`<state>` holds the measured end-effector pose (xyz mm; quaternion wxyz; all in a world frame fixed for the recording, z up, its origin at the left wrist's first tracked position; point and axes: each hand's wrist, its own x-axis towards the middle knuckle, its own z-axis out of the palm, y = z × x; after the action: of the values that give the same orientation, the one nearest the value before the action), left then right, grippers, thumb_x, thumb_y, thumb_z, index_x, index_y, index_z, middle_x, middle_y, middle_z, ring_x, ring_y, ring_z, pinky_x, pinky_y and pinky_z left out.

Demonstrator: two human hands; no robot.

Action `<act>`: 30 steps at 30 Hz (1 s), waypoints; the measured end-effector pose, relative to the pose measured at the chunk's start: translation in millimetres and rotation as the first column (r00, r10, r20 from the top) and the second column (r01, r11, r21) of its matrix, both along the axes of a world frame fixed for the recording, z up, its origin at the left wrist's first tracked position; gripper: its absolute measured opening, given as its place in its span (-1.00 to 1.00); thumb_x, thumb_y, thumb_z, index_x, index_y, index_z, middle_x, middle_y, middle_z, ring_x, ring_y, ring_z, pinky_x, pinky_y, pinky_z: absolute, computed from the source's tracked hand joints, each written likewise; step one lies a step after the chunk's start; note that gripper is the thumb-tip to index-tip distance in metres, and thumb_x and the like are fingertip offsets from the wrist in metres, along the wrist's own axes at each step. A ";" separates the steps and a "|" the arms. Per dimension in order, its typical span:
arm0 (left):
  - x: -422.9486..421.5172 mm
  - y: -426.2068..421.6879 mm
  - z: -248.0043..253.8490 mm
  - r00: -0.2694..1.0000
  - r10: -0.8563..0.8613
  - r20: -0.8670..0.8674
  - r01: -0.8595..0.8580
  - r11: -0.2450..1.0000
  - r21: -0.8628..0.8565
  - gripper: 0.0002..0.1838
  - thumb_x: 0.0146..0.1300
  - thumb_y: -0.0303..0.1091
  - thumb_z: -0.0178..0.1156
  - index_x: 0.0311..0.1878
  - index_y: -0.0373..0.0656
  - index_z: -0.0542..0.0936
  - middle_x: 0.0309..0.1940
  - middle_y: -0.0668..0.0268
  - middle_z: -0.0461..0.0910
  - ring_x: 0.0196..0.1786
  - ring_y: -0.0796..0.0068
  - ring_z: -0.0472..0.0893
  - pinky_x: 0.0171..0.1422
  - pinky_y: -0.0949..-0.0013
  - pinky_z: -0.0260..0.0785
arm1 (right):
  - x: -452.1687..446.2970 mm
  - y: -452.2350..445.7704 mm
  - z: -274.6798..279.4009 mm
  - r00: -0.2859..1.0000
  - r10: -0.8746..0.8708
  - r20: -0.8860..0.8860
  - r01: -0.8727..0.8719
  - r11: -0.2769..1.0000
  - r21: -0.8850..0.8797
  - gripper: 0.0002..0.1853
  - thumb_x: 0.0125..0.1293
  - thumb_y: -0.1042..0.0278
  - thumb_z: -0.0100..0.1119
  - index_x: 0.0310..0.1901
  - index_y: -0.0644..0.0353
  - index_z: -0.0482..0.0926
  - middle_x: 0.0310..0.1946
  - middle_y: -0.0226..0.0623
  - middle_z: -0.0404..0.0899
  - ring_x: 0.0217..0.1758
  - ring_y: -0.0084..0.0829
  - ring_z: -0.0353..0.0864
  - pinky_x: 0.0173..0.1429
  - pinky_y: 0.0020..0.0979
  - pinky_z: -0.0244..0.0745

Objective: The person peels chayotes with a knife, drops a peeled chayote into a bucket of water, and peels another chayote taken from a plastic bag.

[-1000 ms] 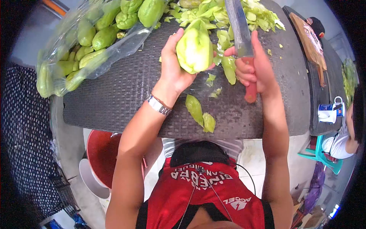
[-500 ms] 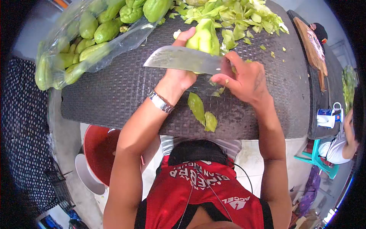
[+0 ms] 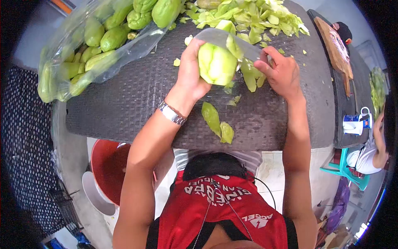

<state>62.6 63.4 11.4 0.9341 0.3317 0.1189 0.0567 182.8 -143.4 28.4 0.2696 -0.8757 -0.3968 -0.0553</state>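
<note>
A pale green, mostly peeled chayote (image 3: 216, 64) rests in my left hand (image 3: 190, 70), its fingers wrapped round the left side. My right hand (image 3: 282, 71) grips a wide-bladed knife (image 3: 211, 38), the handle hidden in my fingers. The blade lies across the far end of the chayote, and a strip of peel (image 3: 234, 46) clings to it. Below my hands, two larger pieces of peel (image 3: 211, 118) lie on the dark woven tabletop (image 3: 161, 120). More peel hangs or lies just left of my right hand.
A clear plastic bag (image 3: 137, 47) of unpeeled chayotes (image 3: 115, 38) lies at the far left. A heap of peelings (image 3: 248, 17) covers the far edge. To the right are a wooden board (image 3: 336, 52), a mug (image 3: 355, 123) and another person's arm (image 3: 379, 141). A red bucket (image 3: 108, 166) stands below left.
My left hand has turned the chayote and brought it nearer. The knife has moved from in front of the chayote to its far side, with peel now on the blade.
</note>
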 end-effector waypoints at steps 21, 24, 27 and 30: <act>5.4 -2.0 -15.6 0.993 -0.062 0.099 0.067 0.997 -0.046 -0.50 0.58 0.07 0.08 0.26 -0.16 0.54 0.05 0.24 0.68 0.09 0.36 0.70 0.26 0.22 0.57 | -27.1 14.0 7.0 0.985 0.168 -0.027 -0.164 0.979 0.122 -0.39 0.19 -0.43 0.38 -0.24 0.07 0.65 -0.63 -0.31 0.60 -0.55 -0.13 0.70 -0.42 -0.18 0.53; 5.6 -4.8 -19.3 0.998 0.035 0.054 -0.031 0.997 -0.078 -0.52 0.58 0.07 0.08 0.26 -0.14 0.54 0.05 0.25 0.68 0.09 0.37 0.69 0.27 0.21 0.57 | -20.7 11.4 3.0 0.989 0.136 -0.050 -0.129 0.985 0.111 -0.38 0.18 -0.44 0.38 -0.26 0.07 0.64 -0.63 -0.31 0.60 -0.51 -0.13 0.71 -0.37 -0.17 0.55; 0.7 -10.2 -4.9 0.997 0.022 0.071 -0.020 0.999 -0.027 -0.54 0.61 -0.01 -0.03 0.26 -0.18 0.52 0.10 0.21 0.67 0.11 0.31 0.71 0.30 0.17 0.57 | -4.8 1.8 -4.0 0.998 0.059 0.002 -0.059 0.993 0.100 -0.37 0.19 -0.45 0.36 -0.28 0.08 0.62 -0.65 -0.29 0.57 -0.49 -0.14 0.71 -0.35 -0.17 0.54; 0.5 -5.5 -3.3 0.999 -0.046 0.021 0.047 0.999 -0.014 -0.47 0.58 0.05 -0.06 0.28 -0.22 0.51 0.08 0.14 0.69 0.03 0.20 0.74 0.17 0.04 0.64 | 4.5 -3.0 -2.0 0.999 -0.029 -0.032 0.031 0.997 0.073 -0.38 0.19 -0.45 0.36 -0.29 0.08 0.63 -0.64 -0.26 0.57 -0.49 -0.13 0.70 -0.35 -0.17 0.53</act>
<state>63.2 57.9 8.1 0.9388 0.3269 0.1018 0.0375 187.4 -146.4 26.4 0.3067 -0.8718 -0.3771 -0.0603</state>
